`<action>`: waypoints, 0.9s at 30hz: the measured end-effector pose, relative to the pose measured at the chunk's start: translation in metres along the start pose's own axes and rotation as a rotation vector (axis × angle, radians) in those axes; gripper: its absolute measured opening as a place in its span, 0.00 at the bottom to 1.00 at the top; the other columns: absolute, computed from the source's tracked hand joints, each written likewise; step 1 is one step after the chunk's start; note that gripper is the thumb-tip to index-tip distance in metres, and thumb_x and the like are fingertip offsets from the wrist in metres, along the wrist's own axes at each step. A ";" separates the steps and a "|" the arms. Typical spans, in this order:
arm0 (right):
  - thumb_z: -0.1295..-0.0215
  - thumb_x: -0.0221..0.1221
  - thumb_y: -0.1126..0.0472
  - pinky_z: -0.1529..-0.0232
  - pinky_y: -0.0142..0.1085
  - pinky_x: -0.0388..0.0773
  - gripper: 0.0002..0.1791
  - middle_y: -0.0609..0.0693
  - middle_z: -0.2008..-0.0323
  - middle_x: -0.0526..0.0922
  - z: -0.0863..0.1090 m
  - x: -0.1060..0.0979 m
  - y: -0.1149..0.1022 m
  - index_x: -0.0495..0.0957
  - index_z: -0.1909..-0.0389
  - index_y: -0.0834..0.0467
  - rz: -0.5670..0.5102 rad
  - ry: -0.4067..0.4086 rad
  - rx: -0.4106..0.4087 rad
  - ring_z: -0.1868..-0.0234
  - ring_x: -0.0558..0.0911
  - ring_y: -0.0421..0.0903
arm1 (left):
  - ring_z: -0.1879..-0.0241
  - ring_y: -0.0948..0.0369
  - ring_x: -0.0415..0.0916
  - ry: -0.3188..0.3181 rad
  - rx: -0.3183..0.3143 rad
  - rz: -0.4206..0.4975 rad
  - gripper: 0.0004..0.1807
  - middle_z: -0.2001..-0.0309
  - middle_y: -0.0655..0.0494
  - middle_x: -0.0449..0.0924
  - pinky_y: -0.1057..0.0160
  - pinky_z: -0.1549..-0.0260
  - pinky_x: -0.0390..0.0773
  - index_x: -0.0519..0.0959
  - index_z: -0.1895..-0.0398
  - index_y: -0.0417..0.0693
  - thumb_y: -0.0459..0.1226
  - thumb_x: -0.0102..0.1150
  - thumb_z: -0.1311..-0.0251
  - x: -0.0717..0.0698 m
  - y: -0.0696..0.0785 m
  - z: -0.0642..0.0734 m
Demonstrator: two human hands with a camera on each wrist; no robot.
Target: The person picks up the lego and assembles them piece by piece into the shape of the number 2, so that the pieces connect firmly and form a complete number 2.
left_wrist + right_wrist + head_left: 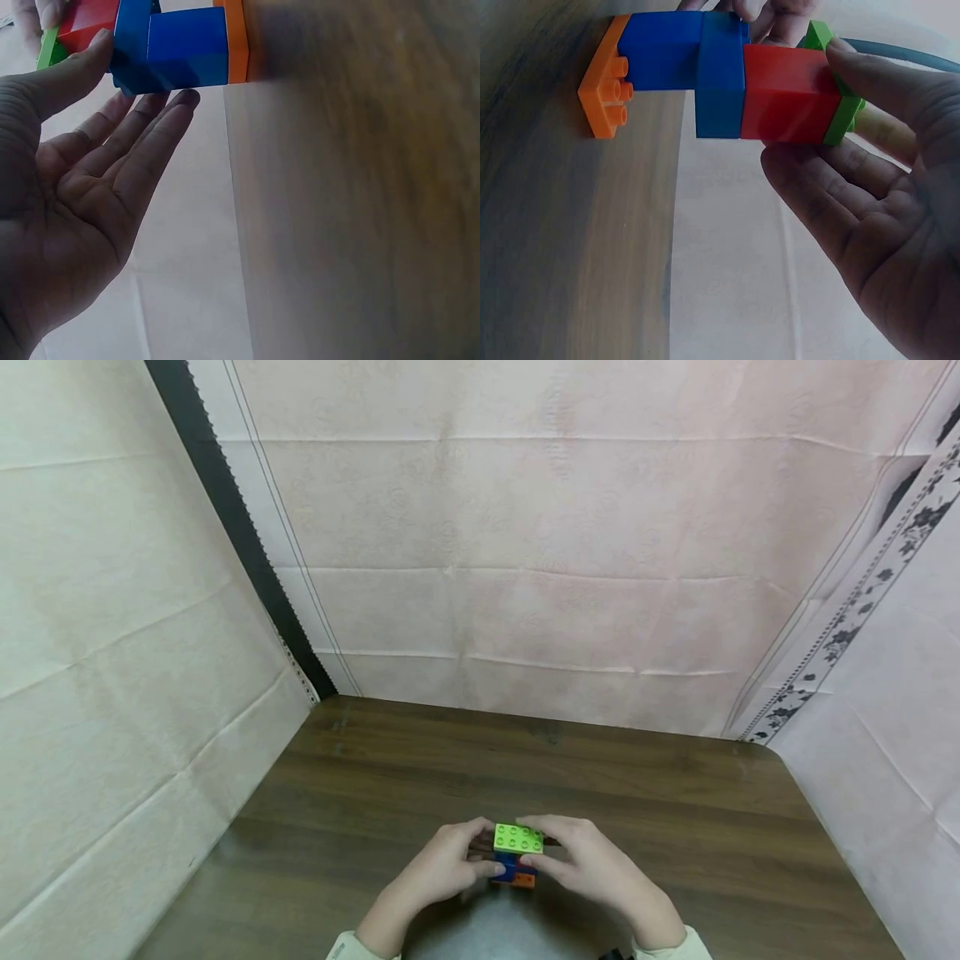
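A stack of toy building bricks stands upright on the wooden table between both hands. Its lowest piece is a flat orange brick [596, 90], with a blue brick [662, 52] above it, offset so some orange studs show. Higher come another blue brick [720, 82], a red brick [789, 91] and a flat lime-green brick [518, 838] on top. My left hand [444, 864] holds the stack at its blue part, thumb in front and fingers behind. My right hand [588, 860] pinches the upper end, its thumb by the green and red bricks.
The brown wooden table [450, 743] has a rounded far right corner. Pale cloth hangings [525, 527] stand behind it and along both sides. A dark strip [247, 527] runs down the left corner. A greyish, pale patch [487, 931] lies at the near edge between the forearms.
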State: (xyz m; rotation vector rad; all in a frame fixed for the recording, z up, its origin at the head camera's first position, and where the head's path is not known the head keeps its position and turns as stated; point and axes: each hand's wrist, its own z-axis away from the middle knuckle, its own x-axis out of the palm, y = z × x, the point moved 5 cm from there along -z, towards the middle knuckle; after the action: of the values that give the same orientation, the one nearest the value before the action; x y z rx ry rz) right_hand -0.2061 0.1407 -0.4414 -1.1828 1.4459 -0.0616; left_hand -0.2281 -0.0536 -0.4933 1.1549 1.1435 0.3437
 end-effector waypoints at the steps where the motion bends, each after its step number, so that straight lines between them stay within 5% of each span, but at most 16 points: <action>1: 0.33 0.66 0.51 0.51 0.42 0.83 0.23 0.44 0.45 0.83 0.001 -0.001 0.001 0.78 0.39 0.52 0.006 -0.002 0.012 0.50 0.83 0.38 | 0.55 0.62 0.83 -0.003 -0.002 0.007 0.19 0.54 0.60 0.84 0.69 0.56 0.80 0.79 0.47 0.48 0.40 0.71 0.40 0.000 0.000 0.000; 13: 0.34 0.67 0.48 0.54 0.44 0.83 0.17 0.37 0.53 0.83 0.011 -0.002 0.018 0.80 0.48 0.48 0.026 -0.006 0.081 0.55 0.85 0.44 | 0.53 0.59 0.83 -0.003 0.019 0.024 0.18 0.53 0.57 0.82 0.70 0.55 0.80 0.79 0.50 0.48 0.35 0.72 0.42 -0.001 -0.003 0.002; 27: 0.34 0.66 0.46 0.54 0.39 0.83 0.14 0.36 0.55 0.83 0.012 0.003 0.027 0.80 0.51 0.44 0.037 -0.033 0.106 0.55 0.83 0.40 | 0.55 0.61 0.84 0.006 0.014 0.007 0.16 0.55 0.58 0.83 0.71 0.57 0.80 0.80 0.52 0.48 0.35 0.73 0.43 0.001 -0.006 -0.001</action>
State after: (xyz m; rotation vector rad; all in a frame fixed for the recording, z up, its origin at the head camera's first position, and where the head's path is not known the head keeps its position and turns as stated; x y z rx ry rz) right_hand -0.2121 0.1589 -0.4644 -1.0659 1.4173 -0.0921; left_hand -0.2300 -0.0547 -0.4992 1.1708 1.1490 0.3459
